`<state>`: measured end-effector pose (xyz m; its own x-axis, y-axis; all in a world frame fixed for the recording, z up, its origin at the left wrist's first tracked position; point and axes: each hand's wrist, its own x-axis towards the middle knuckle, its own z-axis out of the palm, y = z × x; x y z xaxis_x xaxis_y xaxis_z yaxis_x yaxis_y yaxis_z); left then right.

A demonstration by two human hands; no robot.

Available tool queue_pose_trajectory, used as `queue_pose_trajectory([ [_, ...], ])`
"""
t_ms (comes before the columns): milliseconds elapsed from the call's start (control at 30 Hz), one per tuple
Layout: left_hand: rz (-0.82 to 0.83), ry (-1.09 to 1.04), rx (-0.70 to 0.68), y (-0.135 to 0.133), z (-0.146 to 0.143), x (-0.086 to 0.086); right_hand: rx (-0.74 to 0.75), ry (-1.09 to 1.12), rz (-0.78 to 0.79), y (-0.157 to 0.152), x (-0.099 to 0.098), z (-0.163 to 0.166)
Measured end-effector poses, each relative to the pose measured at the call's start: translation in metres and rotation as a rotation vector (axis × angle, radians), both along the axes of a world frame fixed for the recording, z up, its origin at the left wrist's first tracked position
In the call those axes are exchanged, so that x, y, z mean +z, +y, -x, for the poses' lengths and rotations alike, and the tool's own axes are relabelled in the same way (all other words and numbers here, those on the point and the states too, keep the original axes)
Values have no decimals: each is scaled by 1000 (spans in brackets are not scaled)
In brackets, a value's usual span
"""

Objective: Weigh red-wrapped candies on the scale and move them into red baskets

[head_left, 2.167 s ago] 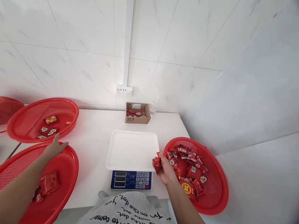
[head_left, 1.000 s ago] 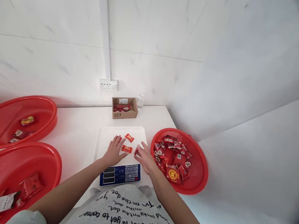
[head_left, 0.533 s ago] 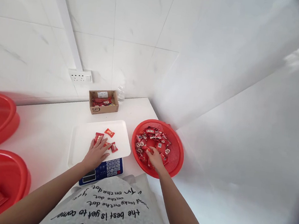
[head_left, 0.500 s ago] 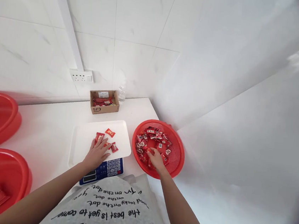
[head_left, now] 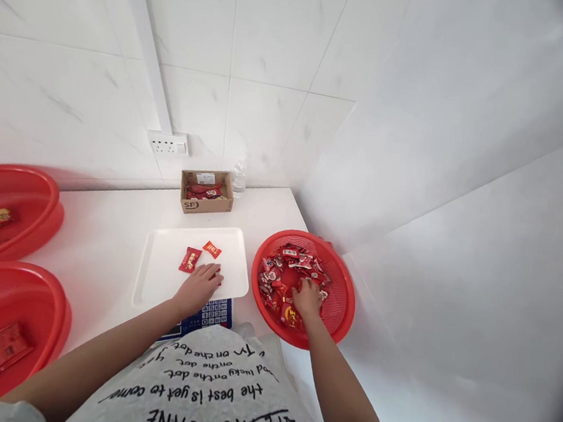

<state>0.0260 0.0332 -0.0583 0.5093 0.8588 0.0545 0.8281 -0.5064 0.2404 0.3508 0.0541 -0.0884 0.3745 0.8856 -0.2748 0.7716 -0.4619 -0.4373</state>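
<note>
On the white tray of a digital scale, my left hand curls its fingers over a small red wrapped packet, which is mostly hidden. Two more packets lie just beyond: a dark red one and a smaller orange-red one. My right hand reaches into the round red mesh basket at the right, fingers bent down among the red packets. Its fingertips are hidden, so whatever they grip does not show. A packet with a gold print lies under that wrist.
A small cardboard box of red packets stands at the back of the white table, beside a clear plastic object. Two red baskets, an upper one and a lower one, hold packets at the left. Walls rise behind and right.
My left hand has slid right over the packets near the tray's front edge, uncovering the dark red one. My right hand has shifted right within the basket, and the gold-printed packet now shows.
</note>
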Motion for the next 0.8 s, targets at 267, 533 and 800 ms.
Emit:
queue_pose_trajectory([
  [267,131,102,142,-11,-2,13,56,-338,145,3,-7,-14],
  [533,269,24,188,-12,-2,22,224,-266,-17,0,-19,-11],
  [800,369,-133,304,-9,7,30,-386,761,-311,9,-1,-11],
])
